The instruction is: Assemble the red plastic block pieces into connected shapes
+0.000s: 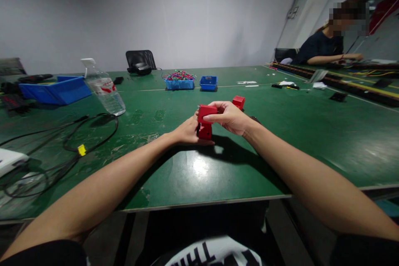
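Observation:
Over the green table, my right hand (229, 117) pinches a red block-shaped part (207, 112) between thumb and fingers. Small metal-looking pins stick out at its left side. Just beneath it is a second red block (205, 131) with a small dark hole, and my left hand (188, 129) is closed around it from the left. The two blocks overlap in view; whether they touch, I cannot tell. Another red block (238, 102) rests on the table behind my right hand. A small dark object (254, 119) lies partly hidden by my right wrist.
A blue bin of colourful small parts (180, 84) and a small blue bin (208, 83) stand further back. To the left are a tilted water bottle (106, 89), a large blue bin (57, 90) and black cables (90, 149). A co-worker (327, 45) sits at the far right.

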`<state>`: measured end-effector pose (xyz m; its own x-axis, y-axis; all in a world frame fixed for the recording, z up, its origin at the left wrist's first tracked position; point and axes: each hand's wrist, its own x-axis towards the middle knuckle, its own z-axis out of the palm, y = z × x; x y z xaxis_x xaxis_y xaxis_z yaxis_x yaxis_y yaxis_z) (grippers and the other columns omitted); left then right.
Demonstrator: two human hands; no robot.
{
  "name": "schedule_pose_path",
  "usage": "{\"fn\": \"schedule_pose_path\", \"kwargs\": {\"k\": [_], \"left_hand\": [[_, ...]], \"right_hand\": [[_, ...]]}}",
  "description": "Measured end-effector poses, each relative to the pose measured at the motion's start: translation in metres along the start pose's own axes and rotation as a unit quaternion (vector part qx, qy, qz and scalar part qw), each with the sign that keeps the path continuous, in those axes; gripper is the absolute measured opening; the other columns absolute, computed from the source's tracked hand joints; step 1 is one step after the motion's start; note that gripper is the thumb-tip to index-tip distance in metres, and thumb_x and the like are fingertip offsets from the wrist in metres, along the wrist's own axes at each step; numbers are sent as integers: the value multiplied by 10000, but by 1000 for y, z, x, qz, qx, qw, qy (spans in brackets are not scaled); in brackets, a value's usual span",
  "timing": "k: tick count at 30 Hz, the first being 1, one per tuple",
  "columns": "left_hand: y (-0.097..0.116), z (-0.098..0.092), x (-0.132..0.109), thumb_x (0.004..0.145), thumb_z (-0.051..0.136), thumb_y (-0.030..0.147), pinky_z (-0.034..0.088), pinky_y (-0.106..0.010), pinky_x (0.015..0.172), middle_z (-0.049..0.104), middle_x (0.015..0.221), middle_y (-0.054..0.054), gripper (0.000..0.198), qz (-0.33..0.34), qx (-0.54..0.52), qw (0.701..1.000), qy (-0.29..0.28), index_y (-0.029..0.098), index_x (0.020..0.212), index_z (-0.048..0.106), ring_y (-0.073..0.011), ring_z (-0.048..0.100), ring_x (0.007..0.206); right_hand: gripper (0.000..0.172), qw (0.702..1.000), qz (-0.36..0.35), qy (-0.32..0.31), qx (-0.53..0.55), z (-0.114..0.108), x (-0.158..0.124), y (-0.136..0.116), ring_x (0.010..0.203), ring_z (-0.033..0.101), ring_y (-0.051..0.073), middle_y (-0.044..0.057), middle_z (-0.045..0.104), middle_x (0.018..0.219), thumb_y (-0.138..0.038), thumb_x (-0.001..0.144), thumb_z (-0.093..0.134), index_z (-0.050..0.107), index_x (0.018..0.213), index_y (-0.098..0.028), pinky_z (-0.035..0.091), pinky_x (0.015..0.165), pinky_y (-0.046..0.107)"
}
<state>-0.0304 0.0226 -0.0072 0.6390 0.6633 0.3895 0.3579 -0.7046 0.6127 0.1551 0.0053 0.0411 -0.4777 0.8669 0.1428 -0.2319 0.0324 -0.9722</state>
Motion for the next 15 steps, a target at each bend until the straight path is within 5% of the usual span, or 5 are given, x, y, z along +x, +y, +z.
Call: {"fn": "schedule_pose_path", "kwargs": {"k": [15], "left_hand": [[-12,2,0,611,802,648,420,-571,1115,553,1332,-159,907,-13,108,994,13,175,1327,508,-390,512,1296]], "right_hand": [[317,999,-26,-32,-25,-2,2,0,808,705,129,8,769,877,-102,540,823,761,841,-178,558,807,280]]}}
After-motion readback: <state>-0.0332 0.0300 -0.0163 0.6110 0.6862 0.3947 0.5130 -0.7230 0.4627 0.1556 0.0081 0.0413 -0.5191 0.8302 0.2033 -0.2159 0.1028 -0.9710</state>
